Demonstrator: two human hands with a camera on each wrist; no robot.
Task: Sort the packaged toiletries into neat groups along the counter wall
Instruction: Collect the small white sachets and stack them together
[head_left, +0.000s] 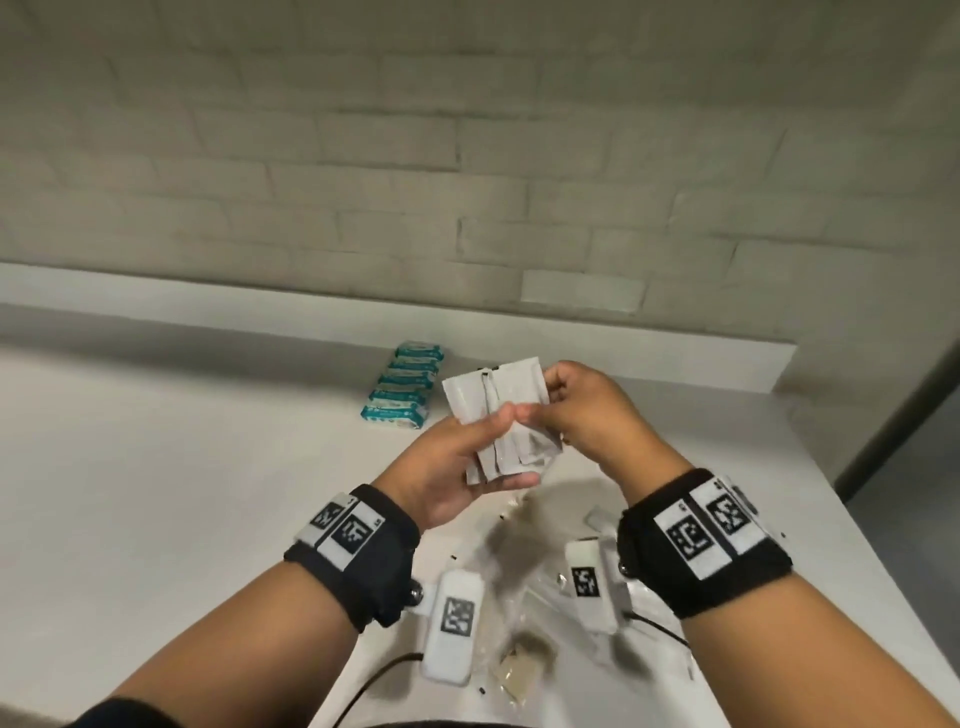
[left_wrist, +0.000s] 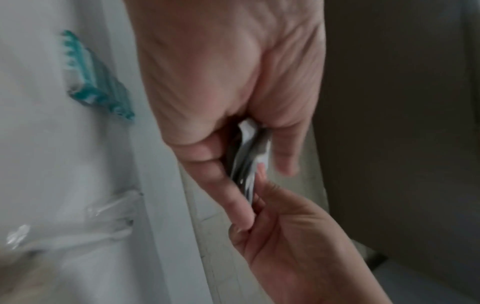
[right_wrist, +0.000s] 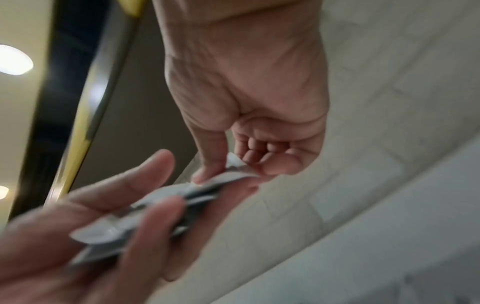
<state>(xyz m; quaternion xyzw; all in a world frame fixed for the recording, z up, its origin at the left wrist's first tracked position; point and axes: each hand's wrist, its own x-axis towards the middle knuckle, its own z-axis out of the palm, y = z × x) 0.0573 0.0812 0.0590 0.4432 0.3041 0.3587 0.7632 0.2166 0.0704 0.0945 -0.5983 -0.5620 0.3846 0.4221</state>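
A stack of white flat packets (head_left: 496, 415) is held above the counter between both hands. My left hand (head_left: 457, 467) grips its lower end, thumb on top and fingers beneath. My right hand (head_left: 582, 410) pinches the stack's right edge with thumb and forefinger. In the left wrist view the packets (left_wrist: 249, 156) show edge-on between my fingers. In the right wrist view the packets (right_wrist: 166, 203) run from my left hand up to my right thumb. A row of teal-and-white packs (head_left: 405, 387) lies near the counter wall (head_left: 311, 312), left of the stack.
Clear wrapped items (head_left: 561, 587) and a tan sachet (head_left: 522, 667) lie loose on the white counter (head_left: 156, 467) below my wrists. The counter's right edge (head_left: 831, 499) drops to a dark floor. A cable (head_left: 374, 680) trails at the front.
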